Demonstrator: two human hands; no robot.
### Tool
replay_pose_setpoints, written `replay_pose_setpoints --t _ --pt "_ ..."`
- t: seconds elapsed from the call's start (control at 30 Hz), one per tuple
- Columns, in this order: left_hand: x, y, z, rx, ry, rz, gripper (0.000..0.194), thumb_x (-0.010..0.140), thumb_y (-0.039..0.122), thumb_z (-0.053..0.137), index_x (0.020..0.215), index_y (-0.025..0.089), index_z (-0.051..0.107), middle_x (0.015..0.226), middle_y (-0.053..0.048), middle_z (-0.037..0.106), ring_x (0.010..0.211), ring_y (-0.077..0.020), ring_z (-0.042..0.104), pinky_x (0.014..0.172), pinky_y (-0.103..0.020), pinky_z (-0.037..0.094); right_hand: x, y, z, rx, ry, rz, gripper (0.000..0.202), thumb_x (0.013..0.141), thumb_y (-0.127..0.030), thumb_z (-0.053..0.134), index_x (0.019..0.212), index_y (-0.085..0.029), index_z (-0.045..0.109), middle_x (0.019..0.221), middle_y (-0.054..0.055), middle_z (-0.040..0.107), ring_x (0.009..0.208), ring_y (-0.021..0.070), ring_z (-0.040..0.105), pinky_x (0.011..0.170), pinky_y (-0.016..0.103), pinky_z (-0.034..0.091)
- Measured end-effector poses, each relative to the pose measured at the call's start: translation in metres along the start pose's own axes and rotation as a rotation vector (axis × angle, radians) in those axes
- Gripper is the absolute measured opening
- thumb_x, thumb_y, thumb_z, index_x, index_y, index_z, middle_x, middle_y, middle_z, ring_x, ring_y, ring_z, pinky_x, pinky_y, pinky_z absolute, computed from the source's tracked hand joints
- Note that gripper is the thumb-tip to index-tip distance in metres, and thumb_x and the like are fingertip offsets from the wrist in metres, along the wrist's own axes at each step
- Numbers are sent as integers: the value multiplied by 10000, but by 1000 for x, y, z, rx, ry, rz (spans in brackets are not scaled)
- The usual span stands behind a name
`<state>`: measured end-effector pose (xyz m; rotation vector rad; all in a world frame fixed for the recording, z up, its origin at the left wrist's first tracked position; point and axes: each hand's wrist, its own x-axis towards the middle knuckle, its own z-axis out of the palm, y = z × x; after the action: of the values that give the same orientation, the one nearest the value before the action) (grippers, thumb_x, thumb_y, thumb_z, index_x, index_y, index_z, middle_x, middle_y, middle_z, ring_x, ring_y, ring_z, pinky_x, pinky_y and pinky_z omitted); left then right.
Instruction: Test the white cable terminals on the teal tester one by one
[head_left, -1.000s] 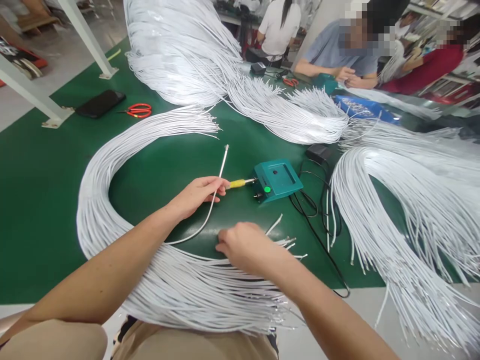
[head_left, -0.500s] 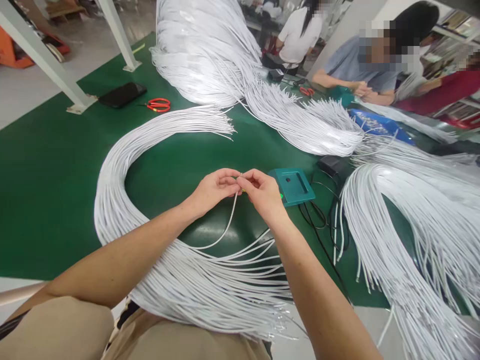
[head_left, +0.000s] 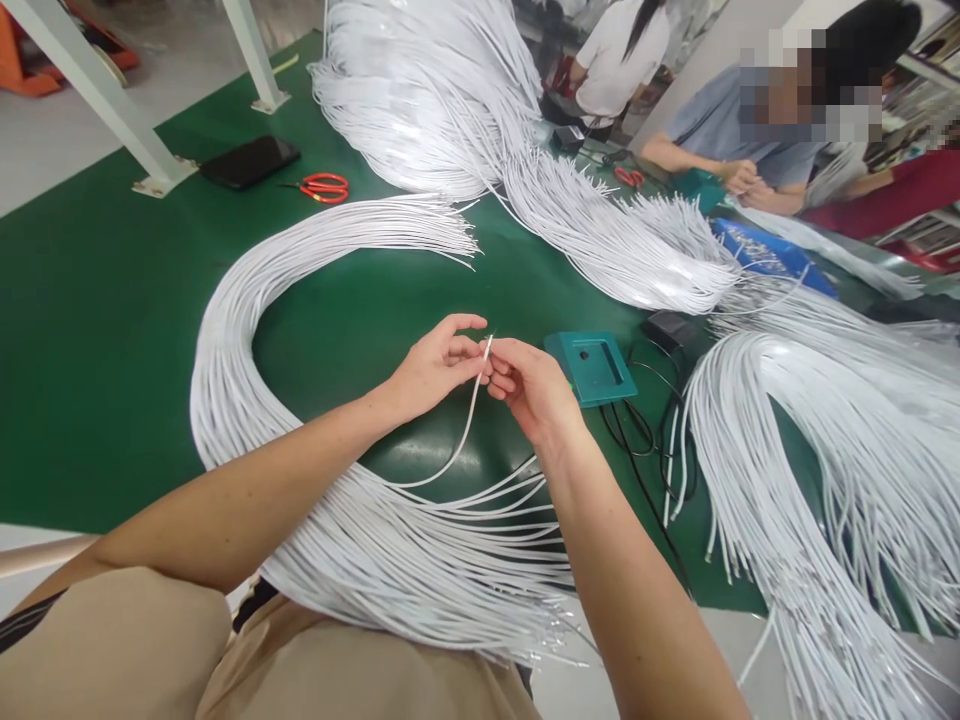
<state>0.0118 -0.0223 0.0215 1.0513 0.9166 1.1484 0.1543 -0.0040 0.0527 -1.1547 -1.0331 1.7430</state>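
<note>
Between my two hands the end of one white cable [head_left: 474, 412] points up, its tip showing fine wire strands. My left hand [head_left: 439, 368] pinches this cable between thumb and fingers, with the index finger stretched out above. From the other side my right hand [head_left: 534, 385] closes its thumb and fingers at the cable's tip. The cable curves down to a large bundle of white cables [head_left: 225, 350] that bends in a C shape beneath my forearms. Just right of my right hand lies a teal device [head_left: 592, 368] with a shallow recess and black leads.
Red-handled scissors [head_left: 324, 187] and a black phone [head_left: 251, 162] lie at the back left near white posts [head_left: 161, 165]. More white cable bundles [head_left: 757, 420] cover the right side and back. A black adapter [head_left: 671, 328] sits beside the device. Across the table, a person [head_left: 750, 150] works.
My right hand has turned and its fingers have shifted on the cable's tip, which now shows more. My left index finger has lifted away. The view has moved slightly.
</note>
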Motion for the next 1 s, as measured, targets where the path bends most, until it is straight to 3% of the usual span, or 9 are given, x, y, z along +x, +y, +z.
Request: replay_pose_setpoints --t 0.13,0.23,0.4,0.53,0.63,0.73,0.8,0.9,1.0 --pt "-2 1 0 14 -93 15 548 824 203 606 1321 191 374 775 15 645 758 -130 647 777 -292 486 0 -9 -5 -210 -18 -122 270 691 -243 642 954 -193 681 603 -58 547 549 84 501 560 244 389" --pt "-2 1 0 36 -122 10 588 831 206 597 1362 185 345 768 15 640 757 -130 641 799 -304 483 -1 -15 -9 -320 -60 -144 186 699 -256 643 860 -180 696 665 -31 617 587 100 550 643 281 449" --pt "-1 -1 -1 82 -139 81 535 828 189 588 1335 192 419 789 16 623 770 -126 639 817 -307 494 -3 -17 -16 -350 -2 -129 163 665 -282 721 775 -165 700 715 -2 668 646 107 560 683 281 444" --pt "0 -3 -1 174 -119 144 359 827 148 564 1183 190 549 785 18 603 757 -104 619 832 -288 493 -4 -13 -17 -384 15 -139 130 677 -289 693 689 -168 646 670 -20 634 636 99 524 659 264 416" --pt "0 -3 -1 202 -110 136 295 832 134 544 1122 187 560 758 24 578 732 -92 607 774 -257 491 -3 -7 -15 -446 83 -172 110 666 -251 644 614 -181 577 597 -46 557 598 90 464 611 247 386" --pt "2 -4 -3 190 -71 121 307 831 138 545 1134 186 530 756 21 578 714 -96 606 670 -229 473 -1 -2 -14 -417 53 -26 128 650 -239 581 558 -188 509 522 -55 457 518 90 404 548 253 380" --pt "4 -5 -5 192 -61 110 316 834 147 547 1147 188 521 768 15 588 721 -101 613 647 -224 462 -1 -2 -14 -405 58 42 145 682 -289 566 586 -189 521 540 -48 469 497 91 399 534 262 391" --pt "4 -7 -6 205 -88 92 321 840 163 553 1159 192 528 780 12 595 740 -104 623 678 -233 467 -2 -5 -15 -502 139 -114 259 775 -442 555 768 -189 611 684 -22 573 587 105 481 610 264 424" --pt "3 -7 -6 182 -100 69 319 836 181 575 1153 198 542 772 17 600 745 -105 627 730 -252 477 -3 -5 -16 -632 47 -241 274 819 -461 552 877 -200 616 750 -15 626 694 126 551 711 274 441"
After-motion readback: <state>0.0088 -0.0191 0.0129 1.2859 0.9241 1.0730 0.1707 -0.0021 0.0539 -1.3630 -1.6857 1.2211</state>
